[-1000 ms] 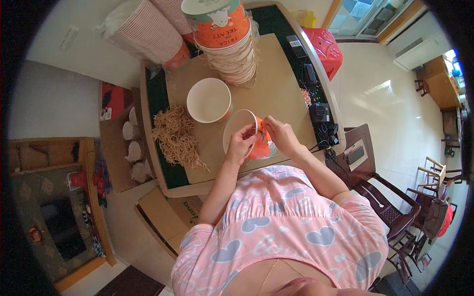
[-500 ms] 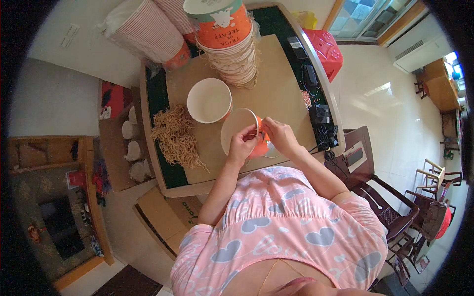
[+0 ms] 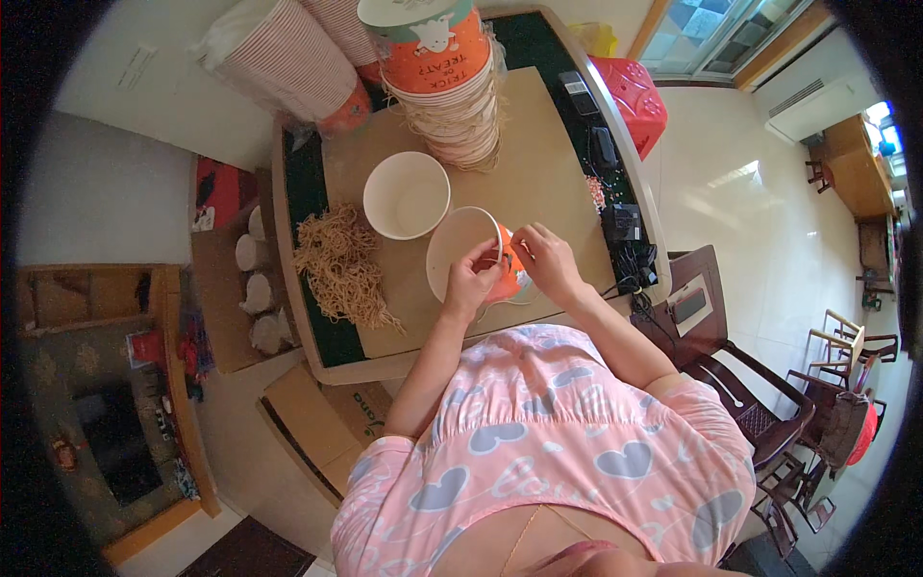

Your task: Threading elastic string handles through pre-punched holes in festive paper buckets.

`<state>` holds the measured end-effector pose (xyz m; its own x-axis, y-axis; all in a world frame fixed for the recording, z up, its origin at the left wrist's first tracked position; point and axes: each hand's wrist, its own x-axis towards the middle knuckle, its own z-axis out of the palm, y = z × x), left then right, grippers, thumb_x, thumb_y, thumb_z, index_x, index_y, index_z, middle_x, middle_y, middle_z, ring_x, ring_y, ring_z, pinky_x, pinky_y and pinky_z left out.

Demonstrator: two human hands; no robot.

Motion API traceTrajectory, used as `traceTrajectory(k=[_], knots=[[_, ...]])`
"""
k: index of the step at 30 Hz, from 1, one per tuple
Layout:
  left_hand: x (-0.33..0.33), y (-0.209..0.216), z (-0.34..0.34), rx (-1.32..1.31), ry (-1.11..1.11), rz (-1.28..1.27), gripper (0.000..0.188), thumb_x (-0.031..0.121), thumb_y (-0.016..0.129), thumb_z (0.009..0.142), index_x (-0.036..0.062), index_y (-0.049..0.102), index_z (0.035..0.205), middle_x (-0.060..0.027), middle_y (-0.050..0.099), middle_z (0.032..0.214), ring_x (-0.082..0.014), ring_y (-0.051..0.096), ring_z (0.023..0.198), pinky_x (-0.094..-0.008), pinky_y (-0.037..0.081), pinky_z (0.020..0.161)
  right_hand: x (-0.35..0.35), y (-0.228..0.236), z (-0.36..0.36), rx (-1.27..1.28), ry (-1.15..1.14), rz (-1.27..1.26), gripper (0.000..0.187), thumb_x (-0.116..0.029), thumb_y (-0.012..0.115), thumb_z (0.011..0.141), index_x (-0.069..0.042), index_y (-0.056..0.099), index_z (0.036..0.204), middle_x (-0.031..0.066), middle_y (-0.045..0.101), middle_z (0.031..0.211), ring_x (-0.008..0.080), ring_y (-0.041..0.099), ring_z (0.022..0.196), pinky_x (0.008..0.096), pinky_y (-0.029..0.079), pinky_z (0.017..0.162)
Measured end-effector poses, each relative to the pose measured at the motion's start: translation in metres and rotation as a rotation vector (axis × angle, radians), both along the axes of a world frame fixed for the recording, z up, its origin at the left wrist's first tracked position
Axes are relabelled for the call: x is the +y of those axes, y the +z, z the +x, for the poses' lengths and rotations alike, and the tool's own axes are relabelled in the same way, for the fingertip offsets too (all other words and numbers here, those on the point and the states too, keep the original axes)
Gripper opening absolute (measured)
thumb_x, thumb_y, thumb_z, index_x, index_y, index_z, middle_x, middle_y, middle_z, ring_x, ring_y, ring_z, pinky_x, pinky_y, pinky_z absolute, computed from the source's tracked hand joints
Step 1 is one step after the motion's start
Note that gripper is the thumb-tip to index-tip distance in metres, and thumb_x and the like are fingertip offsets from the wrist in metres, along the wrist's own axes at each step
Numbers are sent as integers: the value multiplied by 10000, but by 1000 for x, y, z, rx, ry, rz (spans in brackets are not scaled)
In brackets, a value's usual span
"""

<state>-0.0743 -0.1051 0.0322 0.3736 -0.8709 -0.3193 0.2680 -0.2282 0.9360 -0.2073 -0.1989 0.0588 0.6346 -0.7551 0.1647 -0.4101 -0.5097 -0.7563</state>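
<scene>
An orange paper bucket (image 3: 515, 279) with a white inside lies tilted on the cardboard, its mouth toward the left. My left hand (image 3: 473, 274) grips its rim, fingertips just inside the edge. On the outer wall, the fingers of my right hand (image 3: 546, 262) are pinched together close to the rim; whatever they hold is too small to make out. A thin pale cord shows along the bucket's near side. Beyond it, to the left, stands another paper bucket (image 3: 407, 195), upright with nothing inside. A tangled heap of tan twine (image 3: 341, 267) lies left of both buckets.
A tall stack of orange buckets (image 3: 437, 72) stands at the back, beside bagged white stacked buckets (image 3: 284, 62). Black adapters and cables (image 3: 625, 226) line the table's right edge. A red stool (image 3: 630, 104) and a dark chair (image 3: 750, 385) stand right of the table.
The held bucket has shifted slightly left and away from me. My right fingers have drawn a little up along its side; my left hand keeps its grip.
</scene>
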Motion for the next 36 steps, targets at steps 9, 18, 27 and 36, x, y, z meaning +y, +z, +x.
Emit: traceTrajectory(k=[9,18,27,36], knots=[[0,-5,0,7,-40,31,389,-39,580,797,-13,534,1182,-38,637,973,-90,597,857,-216,470,785,0,-2,1,48,-2,-66,73,-113,596,793,-65,554,829,101,575,816,300,592,706,380,485,610],[0,-6,0,9,-55,11,390,-46,569,803,-8,528,1189,-50,630,1011,-105,598,895,-227,472,809,1,-3,1,74,-1,-72,79,-126,596,794,-70,558,833,102,575,821,305,592,714,385,486,614],[-5,-4,-3,-174,-88,-16,230,53,557,837,9,629,1052,-91,670,904,-146,634,801,-270,501,723,2,-4,-1,40,18,8,93,-147,574,807,-66,559,848,120,570,831,331,589,753,408,485,639],[-29,3,-12,-804,-78,-11,78,64,570,817,1,613,798,-128,632,723,-187,636,662,-322,490,613,-3,-16,-4,-42,-42,131,83,-115,579,819,-57,561,876,136,581,796,306,594,695,386,476,614]])
